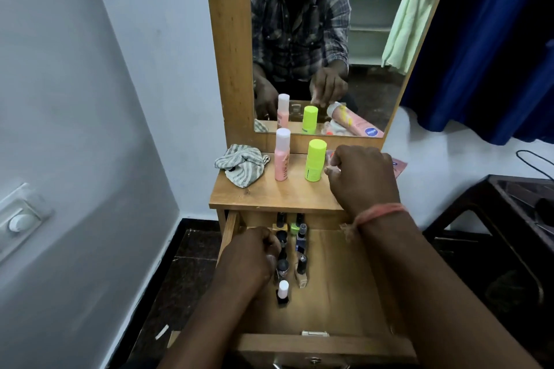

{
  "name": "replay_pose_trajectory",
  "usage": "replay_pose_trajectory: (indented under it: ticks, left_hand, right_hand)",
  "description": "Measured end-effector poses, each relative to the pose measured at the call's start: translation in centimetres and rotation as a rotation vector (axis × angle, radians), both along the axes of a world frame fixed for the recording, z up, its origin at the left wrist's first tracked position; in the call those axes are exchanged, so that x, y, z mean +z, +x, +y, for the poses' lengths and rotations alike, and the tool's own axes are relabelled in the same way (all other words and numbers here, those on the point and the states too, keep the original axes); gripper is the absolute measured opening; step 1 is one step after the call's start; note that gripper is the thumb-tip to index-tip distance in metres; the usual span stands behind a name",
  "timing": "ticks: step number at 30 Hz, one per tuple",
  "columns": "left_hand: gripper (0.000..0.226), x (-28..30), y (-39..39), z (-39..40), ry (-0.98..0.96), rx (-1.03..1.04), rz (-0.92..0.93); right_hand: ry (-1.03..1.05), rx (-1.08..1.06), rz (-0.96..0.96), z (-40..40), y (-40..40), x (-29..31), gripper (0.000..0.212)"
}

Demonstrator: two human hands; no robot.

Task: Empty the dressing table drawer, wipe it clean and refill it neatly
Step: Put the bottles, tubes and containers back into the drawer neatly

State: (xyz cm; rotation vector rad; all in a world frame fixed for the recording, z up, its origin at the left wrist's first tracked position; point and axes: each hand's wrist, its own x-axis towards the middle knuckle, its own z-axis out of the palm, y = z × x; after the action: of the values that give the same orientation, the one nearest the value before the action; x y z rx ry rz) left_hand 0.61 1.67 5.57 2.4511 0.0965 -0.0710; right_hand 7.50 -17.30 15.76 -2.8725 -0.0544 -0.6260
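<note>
The drawer (344, 284) stands pulled out, two short rows of small bottles (292, 255) along its left side. His left hand (254, 252) curls over them; whether it grips one I cannot tell. His right hand (362, 177) hovers loosely curled beside the green bottle (315, 160) on the tabletop (269, 195).

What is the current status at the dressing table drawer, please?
Left hand curled among small bottles in the open drawer. Right hand over the tabletop beside the green bottle. Cloth lies unused. Nothing blocking.

Small bottles (289, 255) lie in the drawer (344, 278); cloth (241, 163) on the tabletop (269, 195) above.
</note>
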Motion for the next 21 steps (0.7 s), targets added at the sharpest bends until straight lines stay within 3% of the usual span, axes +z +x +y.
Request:
replay_pose_trajectory:
  ticks: [4, 10, 14, 15, 18, 21]
  left_hand:
    - [0.010, 0.2, 0.4, 0.0, -0.030, 0.009, -0.034]
    - [0.009, -0.4, 1.1, -0.1, -0.054, 0.010, -0.023]
    - [0.008, -0.5, 1.1, -0.2, -0.070, 0.011, -0.041]
    - [0.008, -0.5, 1.1, -0.2, -0.074, 0.016, -0.048]
    - [0.007, -0.2, 0.9, -0.4, -0.053, 0.054, -0.096]
    - [0.006, 0.5, 0.9, -0.8, -0.111, 0.080, -0.185]
  right_hand:
    - [-0.209, -0.176, 0.182, 1.0, 2.4, 0.5, 0.011]
    - [-0.146, -0.219, 0.239, 1.1, 3.2, -0.4, 0.007]
    - [0.074, -0.124, 0.374, 0.4, 0.5, 0.6, 0.024]
    - [0.221, -0.169, 0.309, 0.4, 0.1, 1.1, 0.029]
    - [0.344, -0.193, 0.147, 0.2, -1.0, 0.4, 0.013]
    - [0.529, -0.117, 0.312, -0.6, -4.7, -2.6, 0.026]
